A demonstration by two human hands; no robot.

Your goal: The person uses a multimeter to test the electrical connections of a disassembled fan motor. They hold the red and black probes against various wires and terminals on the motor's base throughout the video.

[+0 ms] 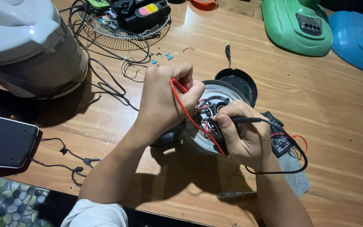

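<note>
At a wooden tabletop [337, 105], a person's left hand [164, 98] is curled around a red test probe [180, 87], while the right hand [244, 136] pinches a black probe [244, 120]. Both tips meet the wiring on the upturned base of a round metal appliance [215, 113] lying between the hands. A black multimeter [280, 141] sits just beside the right wrist, and a white rice cooker [26, 46] stands well apart at far left.

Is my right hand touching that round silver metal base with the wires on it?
Cannot tell. In the head view the right hand holds the black probe over the round silver metal base, but the fingers hide whether skin meets metal.
</note>
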